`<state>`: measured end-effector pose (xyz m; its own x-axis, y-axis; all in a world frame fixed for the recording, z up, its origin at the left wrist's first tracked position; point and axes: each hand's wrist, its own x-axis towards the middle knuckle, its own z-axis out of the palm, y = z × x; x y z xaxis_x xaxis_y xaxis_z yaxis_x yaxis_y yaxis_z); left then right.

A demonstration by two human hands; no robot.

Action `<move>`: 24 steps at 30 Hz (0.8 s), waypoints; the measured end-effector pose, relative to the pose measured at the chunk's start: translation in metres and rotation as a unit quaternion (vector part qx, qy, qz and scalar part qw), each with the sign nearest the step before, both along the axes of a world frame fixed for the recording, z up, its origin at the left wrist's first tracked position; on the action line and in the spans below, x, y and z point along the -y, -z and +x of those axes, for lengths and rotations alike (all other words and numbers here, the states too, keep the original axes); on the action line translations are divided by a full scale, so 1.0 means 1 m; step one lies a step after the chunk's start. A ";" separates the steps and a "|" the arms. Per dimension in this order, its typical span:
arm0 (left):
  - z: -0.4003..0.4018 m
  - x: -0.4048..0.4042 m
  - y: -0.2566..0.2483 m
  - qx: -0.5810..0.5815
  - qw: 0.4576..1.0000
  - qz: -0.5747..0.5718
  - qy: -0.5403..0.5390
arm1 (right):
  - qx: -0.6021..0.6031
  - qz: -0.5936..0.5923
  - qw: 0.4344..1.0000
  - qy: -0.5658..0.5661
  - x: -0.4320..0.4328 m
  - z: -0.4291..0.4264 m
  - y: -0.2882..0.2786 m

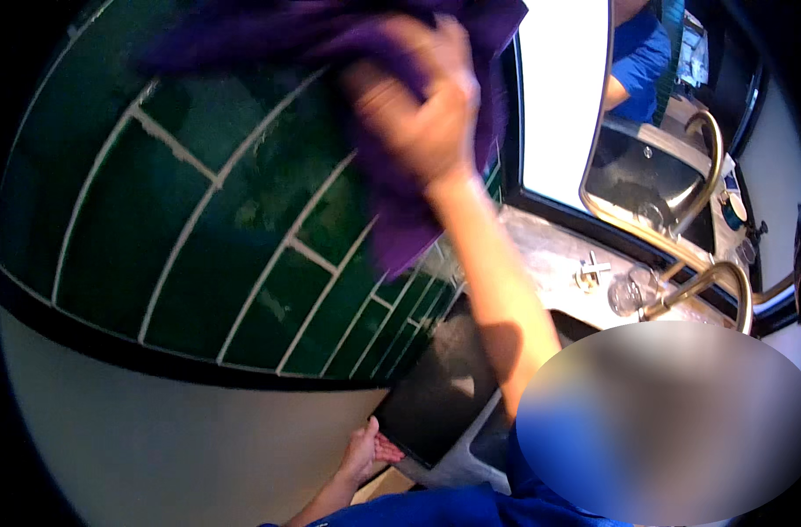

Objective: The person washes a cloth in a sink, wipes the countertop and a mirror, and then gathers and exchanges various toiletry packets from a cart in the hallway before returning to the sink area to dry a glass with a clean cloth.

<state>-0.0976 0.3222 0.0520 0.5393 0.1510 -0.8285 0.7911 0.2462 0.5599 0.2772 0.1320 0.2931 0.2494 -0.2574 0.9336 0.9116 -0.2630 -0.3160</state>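
Note:
My right hand [427, 105] is raised and blurred, pressing a purple cloth [407, 250] to a wall of glossy dark green tiles [196, 277] with pale grout lines. The fingers are bent over bunched folds, and part of the cloth spreads away to the upper left. Low in the view, my left hand [371, 451] is at the near edge of a flat black panel [433, 395] beside the sink. Its thumb points up and its fingers lie against that edge; whether they grip it cannot be made out.
A dark basin [572, 323] lies partly behind my right forearm. Behind it are a brass cross-handle tap [591, 271], a clear glass [633, 290] and a curved brass spout [736, 277]. A framed mirror [562, 99] rises at the back. A blurred oval hides the lower right.

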 end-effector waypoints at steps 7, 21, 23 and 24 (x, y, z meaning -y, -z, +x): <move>-0.006 -0.003 0.007 -0.019 0.999 -0.018 -0.022 | -0.435 0.373 0.820 -0.009 0.019 0.021 0.229; -0.020 -0.005 0.027 0.060 0.998 -0.013 -0.012 | 0.184 -0.048 0.980 -0.066 -0.078 -0.118 -0.194; -0.020 -0.003 0.031 0.090 0.988 0.128 0.008 | 0.126 -0.140 0.973 -0.129 -0.091 -0.178 -0.100; -0.019 -0.007 0.031 0.061 0.998 0.012 0.002 | 0.117 -0.105 0.972 -0.172 -0.097 -0.201 -0.047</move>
